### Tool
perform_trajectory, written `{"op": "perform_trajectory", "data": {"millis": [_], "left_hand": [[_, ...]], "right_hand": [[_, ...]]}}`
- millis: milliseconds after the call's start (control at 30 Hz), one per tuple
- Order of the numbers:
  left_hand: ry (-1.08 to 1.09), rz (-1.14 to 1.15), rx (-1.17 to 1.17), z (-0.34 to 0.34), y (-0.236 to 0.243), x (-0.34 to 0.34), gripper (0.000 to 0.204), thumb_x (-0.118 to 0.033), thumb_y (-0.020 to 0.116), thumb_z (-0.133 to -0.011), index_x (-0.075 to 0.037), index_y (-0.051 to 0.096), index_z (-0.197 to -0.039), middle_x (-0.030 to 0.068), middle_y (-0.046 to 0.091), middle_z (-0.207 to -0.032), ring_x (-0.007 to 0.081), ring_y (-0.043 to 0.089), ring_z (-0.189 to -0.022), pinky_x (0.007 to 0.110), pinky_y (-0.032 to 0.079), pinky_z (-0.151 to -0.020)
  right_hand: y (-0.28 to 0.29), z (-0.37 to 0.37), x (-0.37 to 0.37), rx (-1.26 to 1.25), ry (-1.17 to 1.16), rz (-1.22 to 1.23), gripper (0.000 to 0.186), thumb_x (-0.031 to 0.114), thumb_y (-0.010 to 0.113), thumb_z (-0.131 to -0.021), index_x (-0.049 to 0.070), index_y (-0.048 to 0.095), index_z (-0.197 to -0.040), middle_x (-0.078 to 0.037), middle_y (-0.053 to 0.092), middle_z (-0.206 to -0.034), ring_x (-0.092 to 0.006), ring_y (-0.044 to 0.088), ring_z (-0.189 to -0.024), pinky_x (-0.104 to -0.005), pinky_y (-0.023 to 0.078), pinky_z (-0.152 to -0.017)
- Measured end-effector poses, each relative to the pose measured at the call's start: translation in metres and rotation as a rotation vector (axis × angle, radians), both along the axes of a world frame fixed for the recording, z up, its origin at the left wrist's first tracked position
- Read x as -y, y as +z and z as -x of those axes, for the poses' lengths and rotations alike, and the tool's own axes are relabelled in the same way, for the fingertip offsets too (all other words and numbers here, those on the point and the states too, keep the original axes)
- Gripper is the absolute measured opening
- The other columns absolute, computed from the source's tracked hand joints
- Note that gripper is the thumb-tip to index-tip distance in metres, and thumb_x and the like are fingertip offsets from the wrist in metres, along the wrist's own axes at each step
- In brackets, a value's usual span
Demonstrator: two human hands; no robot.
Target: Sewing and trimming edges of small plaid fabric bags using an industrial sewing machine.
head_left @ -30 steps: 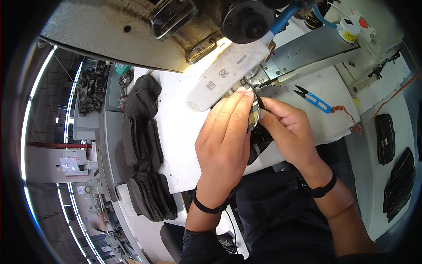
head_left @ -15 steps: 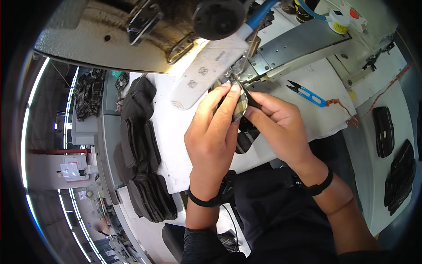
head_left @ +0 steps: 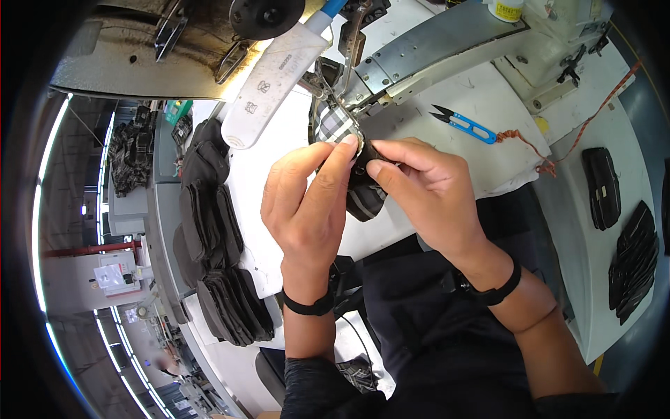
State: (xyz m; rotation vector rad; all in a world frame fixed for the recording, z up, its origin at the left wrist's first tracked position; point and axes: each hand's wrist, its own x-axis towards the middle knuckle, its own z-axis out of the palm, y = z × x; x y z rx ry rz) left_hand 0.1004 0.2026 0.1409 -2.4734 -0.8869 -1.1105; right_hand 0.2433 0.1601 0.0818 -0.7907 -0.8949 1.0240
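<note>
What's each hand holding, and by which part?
Left hand: grey-and-white checked fabric piece, held at its near edge. Right hand: black fabric beside it, pinched at the edge between thumb and forefinger. Whether they're joined can't be told.

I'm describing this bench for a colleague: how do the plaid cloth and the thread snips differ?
The plaid cloth is held at its edge by the left hand; the thread snips lie untouched on the white tabletop. The plaid cloth is checked light and dark; the thread snips have blue handles and dark pointed blades. The thread snips have an orange-red cord attached; the plaid cloth shows none. Both are near the sewing machine.
</note>
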Motion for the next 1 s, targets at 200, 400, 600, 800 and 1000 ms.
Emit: {"op": "perform_trajectory", "data": {"millis": [200, 400, 600, 800, 1000], "left_hand": [[-0.041, 0.004, -0.002, 0.003, 0.004, -0.005, 0.030, 0.000, 0.083, -0.073, -0.004, 0.079, -0.102, 0.0060, 0.068, -0.090, 0.0235, 0.067, -0.079, 0.035, 0.054, -0.070], [-0.067, 0.015, -0.002, 0.010, 0.001, -0.014, 0.029, -0.004, 0.080, -0.075, -0.004, 0.079, -0.103, 0.0061, 0.069, -0.091, 0.0239, 0.068, -0.082, 0.034, 0.054, -0.073], [-0.039, -0.031, -0.027, 0.015, 0.007, -0.030, 0.033, -0.004, 0.080, -0.076, -0.008, 0.079, -0.109, 0.0054, 0.073, -0.096, 0.0217, 0.068, -0.082, 0.032, 0.050, -0.068], [-0.068, 0.009, -0.014, 0.015, 0.012, -0.036, 0.027, -0.003, 0.082, -0.078, -0.009, 0.079, -0.104, 0.0041, 0.075, -0.099, 0.0186, 0.069, -0.077, 0.030, 0.049, -0.064], [-0.023, 0.163, 0.020, 0.009, 0.012, -0.023, 0.028, 0.004, 0.077, -0.082, -0.006, 0.072, -0.108, 0.0066, 0.073, -0.105, 0.0192, 0.067, -0.081, 0.028, 0.049, -0.061]], "right_hand": [[0.010, -0.001, 0.005, -0.197, 0.128, 0.142, 0.023, -0.001, 0.068, -0.097, -0.006, 0.070, -0.119, 0.000, 0.068, -0.099, -0.0024, 0.057, -0.082, -0.0206, 0.048, -0.067], [0.009, 0.003, -0.002, -0.194, 0.108, 0.166, 0.023, -0.002, 0.068, -0.097, -0.007, 0.070, -0.119, -0.001, 0.068, -0.098, -0.0014, 0.057, -0.084, -0.0189, 0.046, -0.068], [0.016, 0.002, -0.018, -0.137, 0.122, 0.150, 0.027, 0.004, 0.069, -0.096, -0.004, 0.072, -0.121, -0.001, 0.072, -0.097, -0.0042, 0.062, -0.084, -0.0215, 0.050, -0.073], [0.020, 0.008, -0.023, -0.153, 0.081, 0.143, 0.022, 0.000, 0.067, -0.097, -0.006, 0.070, -0.118, 0.003, 0.067, -0.093, 0.0001, 0.054, -0.080, -0.0181, 0.044, -0.066], [0.018, 0.019, -0.029, -0.153, -0.032, 0.074, 0.018, 0.000, 0.066, -0.089, -0.003, 0.066, -0.107, 0.001, 0.064, -0.087, -0.0033, 0.053, -0.073, -0.0217, 0.047, -0.066]]}}
